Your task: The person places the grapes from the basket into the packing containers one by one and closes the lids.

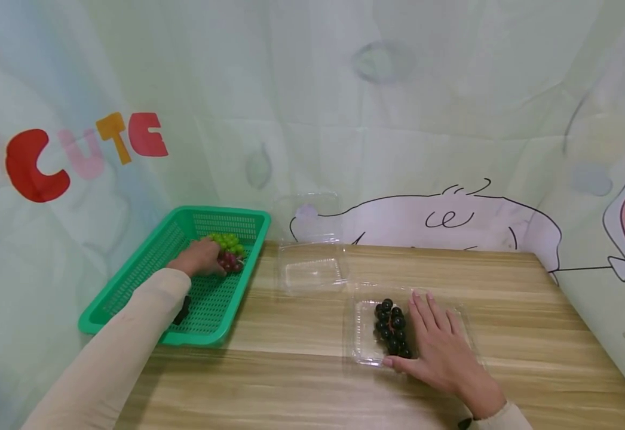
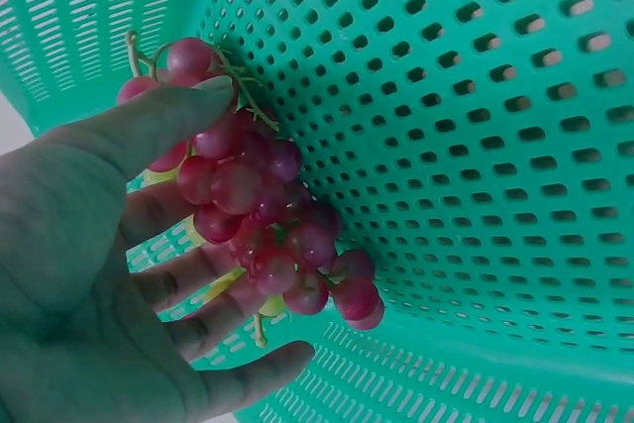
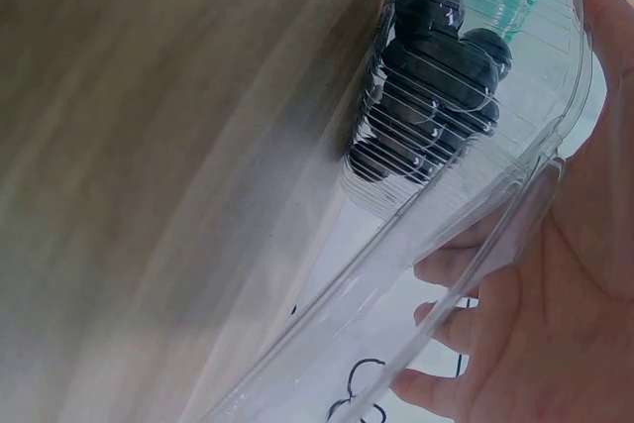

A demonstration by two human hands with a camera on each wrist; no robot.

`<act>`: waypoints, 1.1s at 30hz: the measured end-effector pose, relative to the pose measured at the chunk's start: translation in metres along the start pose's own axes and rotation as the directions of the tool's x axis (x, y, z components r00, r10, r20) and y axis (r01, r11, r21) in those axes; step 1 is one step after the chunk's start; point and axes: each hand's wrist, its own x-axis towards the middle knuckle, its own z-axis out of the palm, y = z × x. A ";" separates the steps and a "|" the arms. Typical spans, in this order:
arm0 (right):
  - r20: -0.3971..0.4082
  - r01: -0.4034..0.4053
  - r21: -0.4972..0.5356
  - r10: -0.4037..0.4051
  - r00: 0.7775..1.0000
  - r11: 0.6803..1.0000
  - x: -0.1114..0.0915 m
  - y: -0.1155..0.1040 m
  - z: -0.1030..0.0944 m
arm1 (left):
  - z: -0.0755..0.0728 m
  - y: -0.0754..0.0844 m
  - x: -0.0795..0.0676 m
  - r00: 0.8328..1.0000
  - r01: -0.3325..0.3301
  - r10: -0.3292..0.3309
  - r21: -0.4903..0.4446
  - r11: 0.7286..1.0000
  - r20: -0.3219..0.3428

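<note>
Wood tbl (image 1: 291,382), LH (image 1: 198,258) holds red grapes (image 2: 248,185), RH (image 1: 441,352) at box (image 1: 365,334)

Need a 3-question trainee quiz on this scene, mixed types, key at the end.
1. Which bunch does the thumb of the left hand touch? A) black B) red C) green
2. True or false: black grapes sit in a clear container by the right hand.
3. Fill in: the left hand reaches into a green ____.

Key: 1. B, the red grapes. 2. True. 3. basket.
</note>
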 end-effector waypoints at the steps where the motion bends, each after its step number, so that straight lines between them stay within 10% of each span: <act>1: 0.002 -0.001 0.002 0.001 1.000 1.000 0.000 0.000 0.000 | 0.000 0.001 0.001 1.000 0.015 -0.015 0.003 1.000 0.008; 21: 0.011 0.004 -0.008 -0.004 1.000 1.000 0.002 0.001 0.002 | 0.006 0.005 0.000 0.990 0.109 -0.107 -0.013 0.994 0.096; 33: 0.013 -0.007 0.002 0.007 1.000 1.000 0.001 0.000 -0.001 | 0.007 0.009 0.005 0.996 0.032 -0.039 0.086 0.996 0.076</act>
